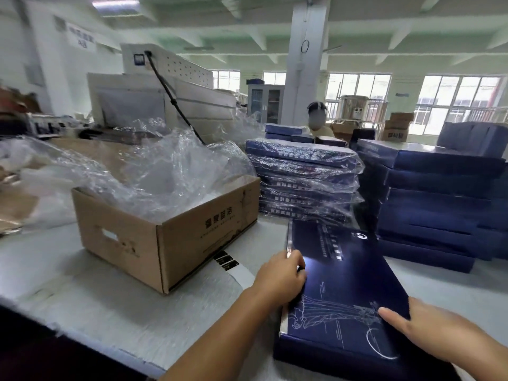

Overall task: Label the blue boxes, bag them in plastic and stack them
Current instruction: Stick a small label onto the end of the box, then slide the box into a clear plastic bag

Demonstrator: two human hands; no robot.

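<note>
A flat dark blue box (341,281) with white line art lies on the table in front of me. My left hand (283,279) grips its left edge, fingers curled over the rim. My right hand (428,325) rests on the box's near right corner with the thumb lying flat on the lid. Behind it stands a stack of blue boxes wrapped in plastic (305,180). To the right rises a stack of unwrapped blue boxes (434,199). A strip of black labels (226,260) lies on the table beside the cardboard carton.
An open cardboard carton (165,237) full of clear plastic bags (154,171) stands at the left. A white machine (165,86) sits behind it. Another person (317,119) is at the far side. The grey table (82,284) edge runs along the near left.
</note>
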